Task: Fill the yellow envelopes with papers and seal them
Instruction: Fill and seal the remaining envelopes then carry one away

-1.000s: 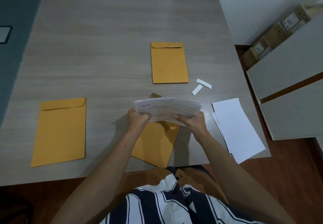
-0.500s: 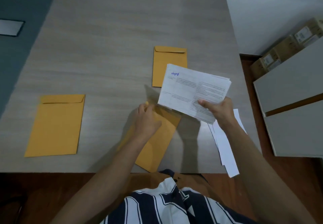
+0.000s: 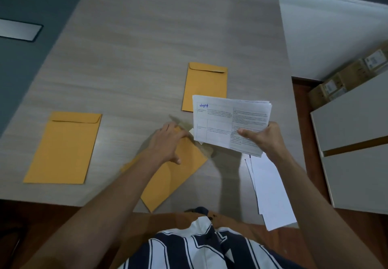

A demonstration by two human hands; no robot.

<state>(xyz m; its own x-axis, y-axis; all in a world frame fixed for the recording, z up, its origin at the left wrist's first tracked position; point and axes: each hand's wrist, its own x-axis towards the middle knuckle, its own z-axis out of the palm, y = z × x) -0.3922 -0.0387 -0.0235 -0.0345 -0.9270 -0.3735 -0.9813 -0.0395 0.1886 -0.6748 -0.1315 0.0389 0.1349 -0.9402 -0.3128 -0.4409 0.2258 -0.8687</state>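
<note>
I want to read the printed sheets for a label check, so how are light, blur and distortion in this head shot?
Head view: dim, even light, no glare; soft shadows under the paper stack in the right hand. The left hand and the envelope beneath it are motion-smeared. Print is too small to read. Wide-angle lens bends the table edges.

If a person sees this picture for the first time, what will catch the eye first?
First, the folded stack of printed white papers, held up by the right hand at centre right. Next, three yellow paper envelopes on the grey wooden table: one far left, one behind the papers, and a tilted one under the left hand.
</note>
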